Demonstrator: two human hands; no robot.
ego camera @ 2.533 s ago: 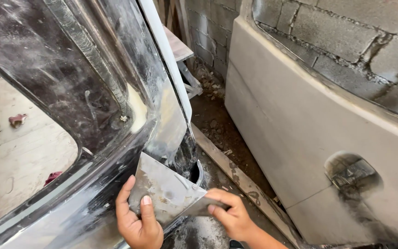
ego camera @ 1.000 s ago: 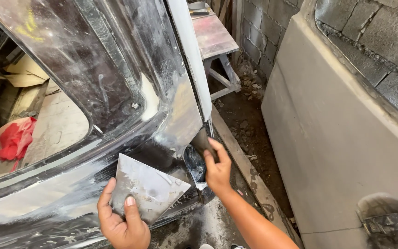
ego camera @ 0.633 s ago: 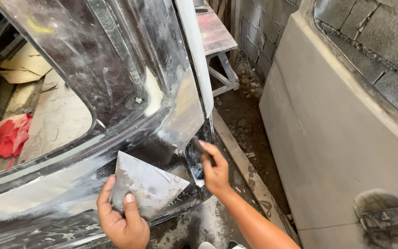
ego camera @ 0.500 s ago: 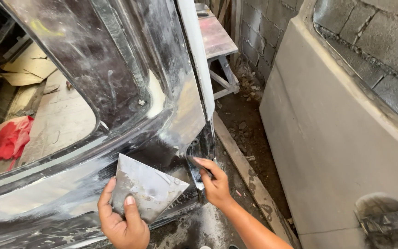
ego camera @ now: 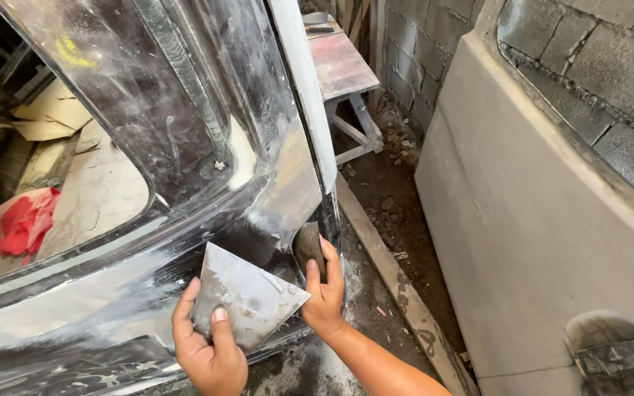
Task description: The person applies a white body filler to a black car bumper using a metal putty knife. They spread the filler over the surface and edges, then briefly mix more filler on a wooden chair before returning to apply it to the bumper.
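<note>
My left hand (ego camera: 210,356) grips a grey triangular metal plate (ego camera: 247,293) smeared with filler, thumb on its face, held in front of the lower part of a black, sanded car body panel (ego camera: 185,147). My right hand (ego camera: 324,297) presses a small dark spreader (ego camera: 308,246) flat against the panel's lower right corner, just right of the plate. A pale patch of filler (ego camera: 288,191) covers the panel above the spreader.
A grey primed car panel (ego camera: 537,220) leans against a block wall (ego camera: 588,59) on the right. A wooden plank (ego camera: 398,286) lies on the dirt floor between the panels. A small stained table (ego camera: 339,66) stands behind. A red cloth (ego camera: 20,224) shows through the window opening.
My right hand left the plate, went up to the panel's corner with the spreader, and has since slid down along it. My left hand kept holding the plate.
</note>
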